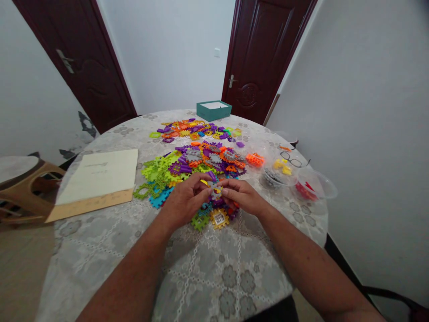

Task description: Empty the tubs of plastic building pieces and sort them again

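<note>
My left hand (185, 200) and my right hand (242, 197) meet over the middle of a round table (201, 268), fingers pinched together on a small grey gear piece (216, 192) with a yellow bit in it. Under my hands lies a flat build of plastic interlocking tiles: green tiles (157, 174), a blue tile (159, 199), a yellow tile (219, 219). Behind them sits a heap of purple, orange and grey gears (211, 158).
A second pile of coloured pieces (194, 129) lies farther back, before a teal box (213, 110). A cream booklet (100, 176) lies at left. Clear bowls (315, 185) with small parts and a pair of glasses (291, 158) sit at right. A wooden chair (27, 192) stands left.
</note>
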Available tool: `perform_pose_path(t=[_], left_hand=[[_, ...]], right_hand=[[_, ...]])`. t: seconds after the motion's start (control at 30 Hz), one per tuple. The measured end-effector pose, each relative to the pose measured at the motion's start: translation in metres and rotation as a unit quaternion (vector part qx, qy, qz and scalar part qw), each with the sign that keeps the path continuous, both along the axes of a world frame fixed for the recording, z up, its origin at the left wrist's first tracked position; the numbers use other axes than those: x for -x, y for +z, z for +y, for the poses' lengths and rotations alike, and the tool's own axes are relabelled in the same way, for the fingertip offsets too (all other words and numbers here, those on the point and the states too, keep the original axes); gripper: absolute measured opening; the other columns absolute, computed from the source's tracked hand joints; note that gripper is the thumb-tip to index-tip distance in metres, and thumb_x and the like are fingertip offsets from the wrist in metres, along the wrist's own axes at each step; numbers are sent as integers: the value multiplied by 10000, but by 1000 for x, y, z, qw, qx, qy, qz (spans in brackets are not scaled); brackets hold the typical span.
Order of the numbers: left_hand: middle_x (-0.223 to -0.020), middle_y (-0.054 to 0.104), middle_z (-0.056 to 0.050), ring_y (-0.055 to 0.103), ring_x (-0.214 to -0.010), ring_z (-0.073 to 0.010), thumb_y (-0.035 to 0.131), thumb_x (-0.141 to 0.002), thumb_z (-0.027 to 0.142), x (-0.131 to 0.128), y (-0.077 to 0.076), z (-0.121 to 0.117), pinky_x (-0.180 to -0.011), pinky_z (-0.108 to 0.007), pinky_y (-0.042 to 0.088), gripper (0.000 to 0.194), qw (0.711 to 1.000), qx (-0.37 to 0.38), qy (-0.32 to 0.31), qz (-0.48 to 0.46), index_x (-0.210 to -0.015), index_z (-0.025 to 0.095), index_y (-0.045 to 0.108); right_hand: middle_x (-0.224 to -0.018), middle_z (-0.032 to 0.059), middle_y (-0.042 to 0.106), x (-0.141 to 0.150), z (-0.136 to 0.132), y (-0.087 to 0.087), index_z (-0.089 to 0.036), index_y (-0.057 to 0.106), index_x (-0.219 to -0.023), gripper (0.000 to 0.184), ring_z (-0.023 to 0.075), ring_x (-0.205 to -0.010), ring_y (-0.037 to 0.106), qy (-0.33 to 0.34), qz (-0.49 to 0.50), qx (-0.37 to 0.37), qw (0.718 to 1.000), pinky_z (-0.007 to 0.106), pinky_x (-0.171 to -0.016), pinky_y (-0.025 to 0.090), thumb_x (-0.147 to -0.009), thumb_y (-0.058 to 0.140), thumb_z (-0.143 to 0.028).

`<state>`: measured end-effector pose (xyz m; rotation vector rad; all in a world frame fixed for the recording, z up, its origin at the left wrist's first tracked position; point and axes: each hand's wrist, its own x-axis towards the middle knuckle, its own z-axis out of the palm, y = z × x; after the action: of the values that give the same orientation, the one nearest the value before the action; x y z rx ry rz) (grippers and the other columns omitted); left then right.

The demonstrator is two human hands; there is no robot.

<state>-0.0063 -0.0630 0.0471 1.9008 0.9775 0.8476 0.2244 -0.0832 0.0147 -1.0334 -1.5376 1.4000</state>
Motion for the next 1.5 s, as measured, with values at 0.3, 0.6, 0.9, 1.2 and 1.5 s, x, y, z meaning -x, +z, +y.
perform_pose_path(t=[0.3,0.6,0.9,1.2,1.5], left_hand=[[-860,786,-17,753,-759,-195,625,-973,467,3,-6,7,-725,-326,584,239,998,56,21,-26,-1033,241,673],[-870,790,-16,742,-758,-198,643,-962,469,4,3,5,-715,-317,579,239,999,23,26,12,-969,244,723],[-805,787,-9,743,-724,-218,589,-978,478,7,-3,12,-647,-320,563,264,995,-58,49,70,-980,266,747],[-837,787,-2,752,-735,-184,619,-968,460,3,-18,16,-699,-283,573,262,985,-82,148,16,-1046,231,722],[-871,757,-8,716,-750,-154,596,-973,403,-1,-35,21,-751,-276,564,251,959,-158,233,-20,-1051,201,722]], right_hand=[[-729,-33,665,-2,9,-9,-207,698,-1119,398,104,-527,603,-52,126,36,990,227,-492,508,-852,804,-483],[-689,-33,651,-5,11,-5,-212,751,-1163,372,107,-584,598,-81,81,-20,993,247,-582,496,-902,746,-477],[-692,-48,640,-23,18,1,-212,673,-1033,372,113,-564,583,-126,77,-69,987,254,-560,500,-840,792,-507],[-904,39,680,-80,2,32,-206,677,-1036,173,173,-768,616,-462,-179,-323,806,312,-735,501,-953,614,-345],[-957,118,677,-145,2,19,-179,701,-989,199,265,-895,617,-540,-459,-281,647,388,-836,477,-860,551,-197]])
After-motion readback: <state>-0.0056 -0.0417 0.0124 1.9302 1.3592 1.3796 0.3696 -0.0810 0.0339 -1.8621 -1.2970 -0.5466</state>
